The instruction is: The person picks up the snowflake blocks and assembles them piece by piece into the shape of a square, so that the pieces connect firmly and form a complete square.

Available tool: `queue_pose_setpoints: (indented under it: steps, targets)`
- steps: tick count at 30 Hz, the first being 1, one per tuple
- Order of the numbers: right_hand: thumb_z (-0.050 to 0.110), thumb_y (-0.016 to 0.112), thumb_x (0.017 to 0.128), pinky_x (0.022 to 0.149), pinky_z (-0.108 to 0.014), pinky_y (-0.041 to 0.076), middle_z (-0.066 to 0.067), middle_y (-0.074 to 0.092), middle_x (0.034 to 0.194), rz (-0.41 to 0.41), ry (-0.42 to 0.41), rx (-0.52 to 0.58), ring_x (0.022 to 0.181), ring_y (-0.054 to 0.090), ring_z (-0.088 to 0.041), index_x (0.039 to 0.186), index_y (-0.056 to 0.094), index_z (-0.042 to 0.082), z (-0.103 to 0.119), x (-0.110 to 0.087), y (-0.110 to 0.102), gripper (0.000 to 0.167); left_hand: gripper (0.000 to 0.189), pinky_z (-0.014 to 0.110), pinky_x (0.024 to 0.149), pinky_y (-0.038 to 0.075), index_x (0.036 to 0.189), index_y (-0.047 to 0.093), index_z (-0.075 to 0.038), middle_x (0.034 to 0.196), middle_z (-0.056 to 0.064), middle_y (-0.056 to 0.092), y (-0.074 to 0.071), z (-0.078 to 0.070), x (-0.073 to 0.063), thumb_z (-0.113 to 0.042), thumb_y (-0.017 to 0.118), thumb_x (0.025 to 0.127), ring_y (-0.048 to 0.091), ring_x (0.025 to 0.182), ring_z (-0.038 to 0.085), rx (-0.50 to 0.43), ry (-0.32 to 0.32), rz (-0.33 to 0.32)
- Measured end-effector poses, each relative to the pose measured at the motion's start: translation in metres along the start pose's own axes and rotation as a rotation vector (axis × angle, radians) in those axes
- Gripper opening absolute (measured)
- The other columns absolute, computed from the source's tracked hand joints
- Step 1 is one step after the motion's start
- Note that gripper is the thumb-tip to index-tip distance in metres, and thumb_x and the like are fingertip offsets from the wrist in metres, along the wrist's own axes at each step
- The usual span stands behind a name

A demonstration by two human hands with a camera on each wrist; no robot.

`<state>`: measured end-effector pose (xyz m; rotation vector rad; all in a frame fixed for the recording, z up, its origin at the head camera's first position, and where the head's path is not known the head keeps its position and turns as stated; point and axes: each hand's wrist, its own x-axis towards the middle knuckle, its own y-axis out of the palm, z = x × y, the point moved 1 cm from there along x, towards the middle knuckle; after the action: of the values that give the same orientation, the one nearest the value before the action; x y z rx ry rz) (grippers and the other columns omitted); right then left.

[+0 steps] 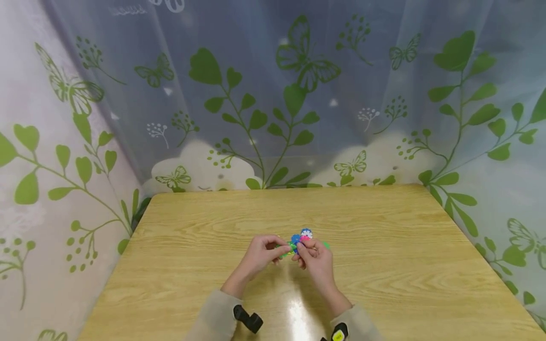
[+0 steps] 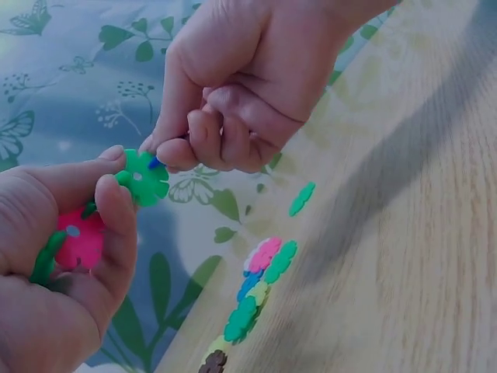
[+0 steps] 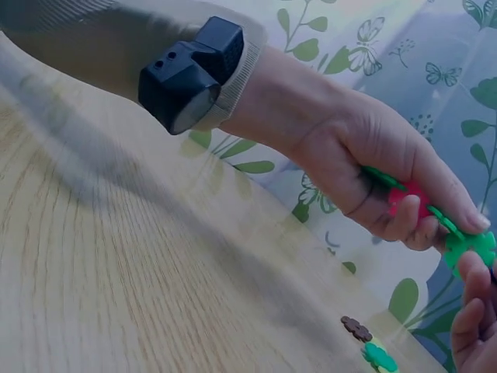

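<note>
My left hand point(image 1: 261, 253) grips a small chain of plastic snowflake discs. In the left wrist view a pink disc point(image 2: 80, 239) shows inside the curled fingers, and a green disc point(image 2: 145, 179) sticks out past the thumb tip. My right hand point(image 1: 317, 263) meets it from the other side, thumb and forefinger pinching a blue disc point(image 2: 154, 162), mostly hidden, at the green disc's edge. From the right wrist, the left hand point(image 3: 373, 155) appears with the pink disc point(image 3: 407, 200) between green ones, and right fingertips right at the outer green disc point(image 3: 470, 250).
Loose discs lie on the wooden table point(image 1: 179, 265) beyond the hands: a white disc point(image 1: 306, 233), a green disc point(image 2: 302, 199), a pink disc point(image 2: 265, 253) and a brown disc point(image 2: 212, 363), with several others. A leaf-patterned curtain point(image 1: 264, 94) borders the table's back and sides.
</note>
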<state>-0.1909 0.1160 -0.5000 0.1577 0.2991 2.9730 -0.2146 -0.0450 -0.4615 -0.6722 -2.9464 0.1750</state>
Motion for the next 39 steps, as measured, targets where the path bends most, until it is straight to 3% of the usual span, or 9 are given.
queue_pose_setpoints:
  steps: [3, 6, 11, 14, 17, 21, 29, 34, 39]
  targets:
    - [0.005, 0.061, 0.090, 0.045, -0.017, 0.045, -0.013, 0.063, 0.064, 0.021, 0.040, 0.005, 0.049, 0.054, -0.012, 0.100, 0.051, -0.011, 0.001, 0.001, -0.003, 0.021, 0.016, 0.052, 0.056, 0.055, 0.097, 0.067, 0.003, 0.078, 0.015, 0.062, 0.001, -0.001, -0.001, -0.009, 0.065, 0.088, 0.053, 0.059, 0.021, 0.006, -0.006, 0.006]
    - [0.010, 0.060, 0.091, 0.047, -0.017, 0.045, -0.016, 0.064, 0.070, 0.067, 0.048, 0.006, 0.051, 0.054, -0.012, 0.109, 0.052, -0.011, 0.002, 0.004, -0.007, 0.029, 0.023, 0.041, 0.051, 0.055, 0.107, 0.064, 0.003, 0.083, 0.012, 0.062, 0.001, 0.003, 0.001, -0.011, 0.064, 0.089, 0.055, 0.065, 0.027, 0.012, -0.020, 0.012]
    - [0.011, 0.059, 0.093, 0.048, -0.017, 0.044, -0.013, 0.065, 0.072, 0.124, 0.035, 0.010, 0.053, 0.054, -0.013, 0.117, 0.052, -0.011, 0.002, 0.006, -0.013, 0.034, 0.032, 0.021, 0.046, 0.042, 0.118, 0.058, -0.001, 0.093, 0.015, 0.062, 0.000, 0.021, 0.006, -0.017, 0.063, 0.091, 0.057, 0.070, 0.037, 0.022, -0.052, 0.057]
    - [0.009, 0.058, 0.092, 0.046, -0.016, 0.042, -0.009, 0.065, 0.069, 0.144, 0.038, 0.013, 0.052, 0.053, -0.012, 0.116, 0.053, -0.012, 0.003, 0.007, -0.015, 0.032, 0.032, 0.027, 0.049, 0.048, 0.118, 0.060, -0.006, 0.093, 0.011, 0.063, 0.000, 0.027, 0.007, -0.022, 0.063, 0.091, 0.058, 0.071, 0.040, 0.037, -0.063, 0.092]
    - [0.008, 0.058, 0.093, 0.046, -0.016, 0.040, -0.008, 0.064, 0.068, 0.158, 0.051, 0.022, 0.051, 0.052, -0.010, 0.115, 0.054, -0.013, 0.003, 0.007, -0.015, 0.031, 0.032, 0.042, 0.056, 0.055, 0.118, 0.060, -0.010, 0.094, 0.008, 0.063, -0.001, 0.028, 0.006, -0.027, 0.062, 0.091, 0.059, 0.073, 0.042, 0.049, -0.059, 0.123]
    - [0.008, 0.057, 0.093, 0.046, -0.016, 0.040, -0.008, 0.063, 0.068, 0.181, 0.063, 0.021, 0.051, 0.052, -0.011, 0.115, 0.054, -0.013, 0.004, 0.008, -0.014, 0.031, 0.035, 0.057, 0.064, 0.053, 0.118, 0.060, -0.013, 0.098, 0.008, 0.062, -0.001, 0.026, 0.005, -0.034, 0.060, 0.091, 0.057, 0.077, 0.046, 0.034, -0.068, 0.146]
    - [0.008, 0.059, 0.092, 0.046, -0.016, 0.041, -0.013, 0.064, 0.070, 0.214, 0.050, -0.025, 0.051, 0.051, -0.011, 0.115, 0.056, -0.009, 0.005, 0.010, -0.010, 0.029, 0.041, 0.043, 0.055, 0.054, 0.121, 0.058, -0.015, 0.101, 0.007, 0.060, 0.000, 0.024, 0.009, -0.043, 0.058, 0.091, 0.056, 0.075, 0.047, -0.006, -0.131, 0.159]
    - [0.009, 0.061, 0.091, 0.047, -0.017, 0.042, -0.010, 0.064, 0.068, 0.200, 0.093, -0.043, 0.051, 0.051, -0.011, 0.119, 0.054, -0.003, 0.005, 0.011, -0.011, 0.032, 0.044, 0.048, 0.060, 0.056, 0.126, 0.055, -0.015, 0.100, 0.010, 0.060, 0.001, 0.024, 0.009, -0.042, 0.058, 0.091, 0.058, 0.073, 0.041, -0.041, -0.150, 0.166]
    - [0.013, 0.061, 0.091, 0.049, -0.019, 0.043, -0.010, 0.063, 0.068, 0.195, 0.131, -0.078, 0.054, 0.051, -0.013, 0.121, 0.054, 0.001, 0.005, 0.013, -0.014, 0.033, 0.043, 0.049, 0.062, 0.056, 0.133, 0.051, -0.021, 0.098, 0.023, 0.060, 0.001, 0.025, 0.008, -0.036, 0.057, 0.092, 0.060, 0.067, 0.031, -0.071, -0.144, 0.162]
